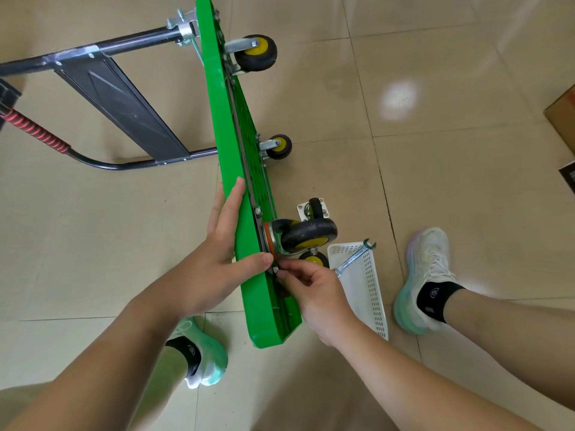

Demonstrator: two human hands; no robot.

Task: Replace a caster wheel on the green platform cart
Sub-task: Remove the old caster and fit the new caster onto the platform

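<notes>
Green platform cart steadied by left hand, fingers extended flat; fastener at mounted caster pinched by right hand; wrench judged needed next.

my left hand lies flat, fingers straight and thumb spread, pressing on the edge of the green cart deck. my right hand is curled, its thumb and fingertips pinching a small fastener. both bare forearms reach forward.
</notes>
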